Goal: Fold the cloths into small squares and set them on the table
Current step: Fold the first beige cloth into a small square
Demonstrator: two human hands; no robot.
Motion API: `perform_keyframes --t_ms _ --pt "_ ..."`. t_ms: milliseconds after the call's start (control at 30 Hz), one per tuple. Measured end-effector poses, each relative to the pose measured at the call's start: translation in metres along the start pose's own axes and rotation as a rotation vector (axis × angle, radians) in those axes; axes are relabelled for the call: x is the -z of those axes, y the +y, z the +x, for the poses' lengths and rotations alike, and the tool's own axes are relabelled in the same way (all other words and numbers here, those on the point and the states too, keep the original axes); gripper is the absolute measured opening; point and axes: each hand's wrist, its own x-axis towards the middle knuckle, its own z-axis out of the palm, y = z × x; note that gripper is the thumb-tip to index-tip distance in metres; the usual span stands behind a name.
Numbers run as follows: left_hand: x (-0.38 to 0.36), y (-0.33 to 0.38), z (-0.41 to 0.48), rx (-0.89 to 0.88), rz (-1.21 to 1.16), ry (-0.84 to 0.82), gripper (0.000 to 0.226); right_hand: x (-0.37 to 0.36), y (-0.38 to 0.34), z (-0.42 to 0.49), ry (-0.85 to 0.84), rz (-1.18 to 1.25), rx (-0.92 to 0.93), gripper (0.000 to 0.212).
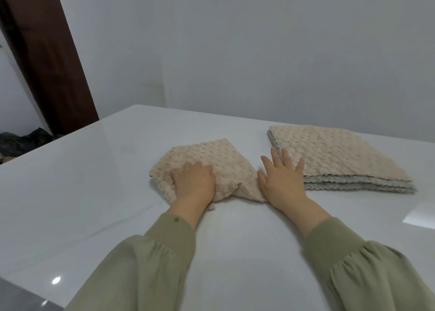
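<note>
Here we are over the white table (94, 181), and the left hand (194, 181) is planted right on top of the beige cloth (223, 155), a nubbly piece lying partly folded near the middle of the tabletop, with one loose corner trailing out toward the person on its right side. The fingers of that hand are curled and bunched together, knuckles up, digging into the fabric and gripping it. Over to the right hand (283, 181) now: palm down on the bare table just beside the cloth, thumb out to the side, fingers (275, 155) straight and fanned apart, holding nothing. Their tips reach the near left corner of the stack of cloths (341, 153), though from this angle it's hard to say whether they rest on it or only lie against its edge. That stack sits flat on the right of the table, beige on top with paler grey layers showing along its near edge, larger in outline than the cloth under the left hand. Both arms come in from the bottom in olive green sleeves (150, 263) with ribbed cuffs. Behind the table stands a plain pale wall (259, 51), a dark brown door frame (47, 63) at far left, and something dark heaped on the floor (23, 139) below it
</note>
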Motion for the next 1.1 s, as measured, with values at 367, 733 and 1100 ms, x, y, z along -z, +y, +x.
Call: perform_keyframes --t_ms 367,733,1100 --pt "-0.004 0.015 -0.010 -0.306 0.002 -0.123 0.064 -0.006 0.049 0.026 -0.028 0.073 -0.213 0.053" --pt "0.008 -0.005 -0.021 -0.402 -0.350 0.192 0.026 0.002 -0.017 -0.018 -0.200 0.184 0.152 0.051" --pt "0.012 -0.056 -0.044 -0.451 -0.419 0.060 0.029 0.011 -0.017 -0.035 0.058 0.460 0.179 0.036"
